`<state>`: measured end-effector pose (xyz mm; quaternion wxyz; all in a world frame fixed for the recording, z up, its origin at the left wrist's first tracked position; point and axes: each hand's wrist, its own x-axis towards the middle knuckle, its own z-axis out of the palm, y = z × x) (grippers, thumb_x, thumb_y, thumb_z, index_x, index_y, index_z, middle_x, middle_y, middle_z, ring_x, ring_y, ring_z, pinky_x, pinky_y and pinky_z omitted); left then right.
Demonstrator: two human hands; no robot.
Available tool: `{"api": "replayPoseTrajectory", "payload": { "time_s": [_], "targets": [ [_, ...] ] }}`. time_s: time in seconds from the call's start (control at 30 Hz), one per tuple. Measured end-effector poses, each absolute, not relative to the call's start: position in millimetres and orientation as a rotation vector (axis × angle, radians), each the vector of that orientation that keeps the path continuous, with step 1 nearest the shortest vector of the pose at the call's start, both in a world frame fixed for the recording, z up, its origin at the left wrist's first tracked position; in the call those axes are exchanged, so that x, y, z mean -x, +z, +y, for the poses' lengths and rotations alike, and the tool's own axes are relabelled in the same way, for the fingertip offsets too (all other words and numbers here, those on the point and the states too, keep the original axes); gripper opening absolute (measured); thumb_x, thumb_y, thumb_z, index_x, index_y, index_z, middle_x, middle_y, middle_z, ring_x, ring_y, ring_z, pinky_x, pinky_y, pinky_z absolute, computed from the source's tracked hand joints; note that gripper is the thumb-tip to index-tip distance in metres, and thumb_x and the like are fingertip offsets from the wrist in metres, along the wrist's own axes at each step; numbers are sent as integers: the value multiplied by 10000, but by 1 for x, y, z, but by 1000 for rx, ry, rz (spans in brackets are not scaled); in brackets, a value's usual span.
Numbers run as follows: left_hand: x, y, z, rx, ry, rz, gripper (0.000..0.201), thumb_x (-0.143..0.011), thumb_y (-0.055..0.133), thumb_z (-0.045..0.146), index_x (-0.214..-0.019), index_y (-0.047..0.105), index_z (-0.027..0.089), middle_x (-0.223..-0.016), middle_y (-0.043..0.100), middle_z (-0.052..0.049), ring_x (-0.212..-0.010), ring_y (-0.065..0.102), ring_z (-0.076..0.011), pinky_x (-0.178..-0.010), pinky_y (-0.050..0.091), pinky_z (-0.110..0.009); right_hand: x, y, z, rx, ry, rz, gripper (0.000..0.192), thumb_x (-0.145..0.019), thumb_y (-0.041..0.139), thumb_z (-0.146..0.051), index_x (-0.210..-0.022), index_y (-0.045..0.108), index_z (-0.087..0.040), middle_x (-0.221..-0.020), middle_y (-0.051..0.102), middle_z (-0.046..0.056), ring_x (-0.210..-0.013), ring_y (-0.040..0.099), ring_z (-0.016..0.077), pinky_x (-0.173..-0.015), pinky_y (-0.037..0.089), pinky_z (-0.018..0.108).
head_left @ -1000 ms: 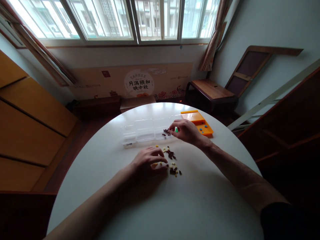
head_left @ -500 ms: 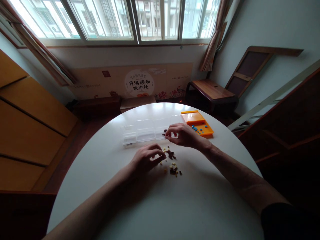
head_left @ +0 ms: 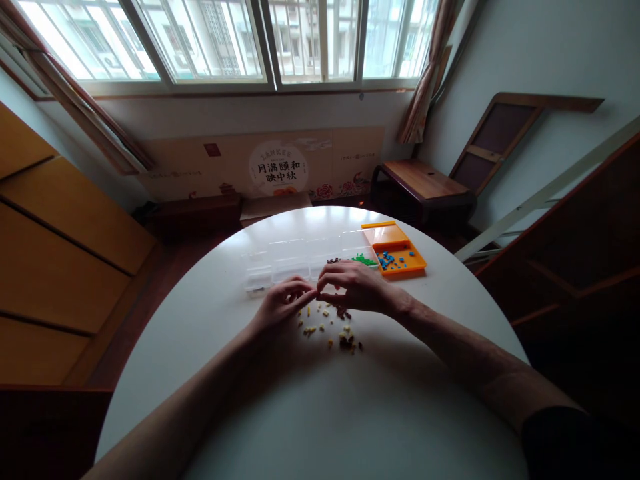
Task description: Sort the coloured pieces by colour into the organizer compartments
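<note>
My left hand and my right hand meet fingertip to fingertip above the white table. Both have their fingers pinched together; anything between them is too small to make out. Below and in front of them lie scattered small yellow pieces and dark brown pieces. Just behind the hands stands a clear plastic compartment box. Small green pieces fill its right compartment, and dark pieces show in the one beside it, partly hidden by my right hand.
An orange tray adjoins the clear box on the right, with small blue pieces in it. The round white table extends toward me. Beyond it are a wooden stool, a printed cardboard panel and a window.
My right hand has drawn back from the clear box toward my left hand, uncovering the green pieces. My left hand has shifted slightly forward and left, revealing more yellow pieces.
</note>
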<state>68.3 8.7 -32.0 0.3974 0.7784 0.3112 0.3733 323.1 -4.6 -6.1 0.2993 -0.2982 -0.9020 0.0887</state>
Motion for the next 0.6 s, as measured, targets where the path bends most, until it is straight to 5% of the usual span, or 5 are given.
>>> {"api": "replayPoseTrajectory", "payload": {
  "time_s": [0.33, 0.6],
  "targets": [
    [-69, -30, 4, -2043, 1022, 875, 326, -1078, 696, 463, -981, 842, 188, -955, 740, -72, -830, 682, -169, -656, 530, -259, -339, -13, 11, 1006, 180, -2151, 222, -1114, 694, -378, -1030, 797, -200, -1058, 802, 67, -899, 697, 180, -901, 481, 330],
    [-55, -34, 6, -2542, 918, 985, 216, -1081, 672, 363, -1008, 832, 238, -1016, 753, -59, -805, 670, -162, -672, 538, -260, -357, -19, 23, 1159, 208, -2138, 118, -1032, 720, -176, -1062, 832, -196, -1106, 811, 74, -984, 716, 203, -897, 496, 326]
  ]
}}
